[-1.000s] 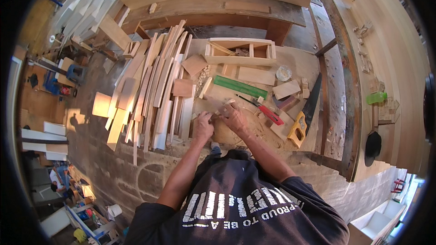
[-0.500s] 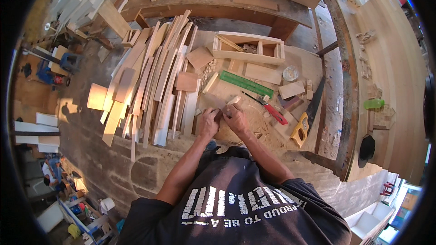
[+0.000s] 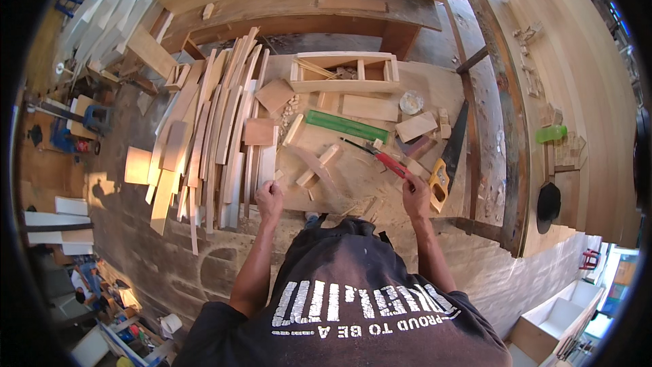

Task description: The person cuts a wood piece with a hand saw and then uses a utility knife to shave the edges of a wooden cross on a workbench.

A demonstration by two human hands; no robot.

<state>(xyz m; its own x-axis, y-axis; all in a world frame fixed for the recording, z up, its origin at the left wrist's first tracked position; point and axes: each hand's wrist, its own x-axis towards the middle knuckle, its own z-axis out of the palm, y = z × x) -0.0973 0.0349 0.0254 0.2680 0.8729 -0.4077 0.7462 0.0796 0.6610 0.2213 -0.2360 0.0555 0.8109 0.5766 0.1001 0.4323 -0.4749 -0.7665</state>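
Observation:
My left hand [image 3: 269, 194] is curled into a fist beside the front end of the board stack; whatever it may hold is hidden. My right hand [image 3: 416, 197] has its fingers closed at the end of a red-handled utility knife [image 3: 392, 164], which lies on the work table with its dark tip pointing away to the left. Between my hands lie a pale narrow wood block [image 3: 318, 165] and a thin brown strip [image 3: 315, 163] crossing it. A handsaw [image 3: 441, 183] with a yellow handle is just right of my right hand. Beyond the knife is a green ruler [image 3: 347, 126].
Long boards [image 3: 210, 126] are stacked on the left. An open wooden box frame [image 3: 345, 83] with scraps inside stands at the far side, near a round clear container [image 3: 411, 102]. A large panel [image 3: 584, 115] runs along the right, with a green bottle [image 3: 551, 134] on it.
My hands, together over the wood block before, have moved apart. The left has gone to the boards' side, the right to the red knife handle. Block and strip now show on the table.

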